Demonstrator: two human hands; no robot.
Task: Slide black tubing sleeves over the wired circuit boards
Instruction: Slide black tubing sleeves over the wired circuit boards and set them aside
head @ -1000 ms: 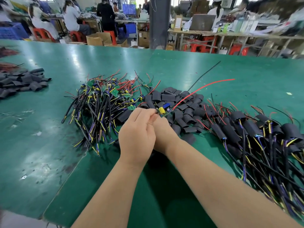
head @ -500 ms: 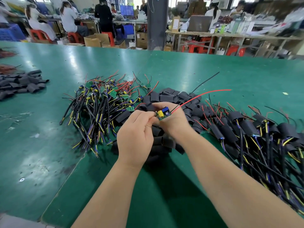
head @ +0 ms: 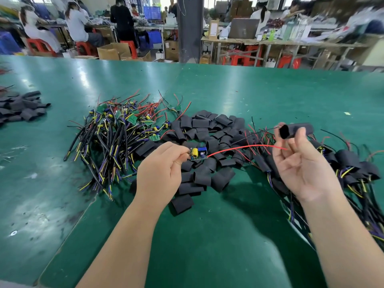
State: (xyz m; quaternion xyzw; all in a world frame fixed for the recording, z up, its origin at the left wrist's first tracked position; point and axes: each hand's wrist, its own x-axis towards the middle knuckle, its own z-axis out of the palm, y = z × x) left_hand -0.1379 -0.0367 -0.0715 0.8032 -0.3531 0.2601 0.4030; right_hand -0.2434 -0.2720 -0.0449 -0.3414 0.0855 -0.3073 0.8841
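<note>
Left hand (head: pixel 160 173): pinches the left end of one circuit board (head: pixel 198 154), with its wires pointing right so they enter first.
Right hand (head: pixel 301 165): pinches a black sleeve (head: pixel 297 129) between thumb and fingertips, its open mouth turned left toward the board.
Wires: the red wire (head: pixel 245 146) arcs toward the right palm, below the sleeve. The black wire (head: pixel 255 133) reaches the mouth, but I cannot tell whether its tip is inside.
Gap: board and sleeve are well apart, raised above the table (head: pixel 207 235).
Stock: bare boards (head: pixel 124 125) lie left, loose sleeves (head: pixel 207 125) in the middle and sleeved boards (head: pixel 353 163) right, likely so work flows across.
</note>
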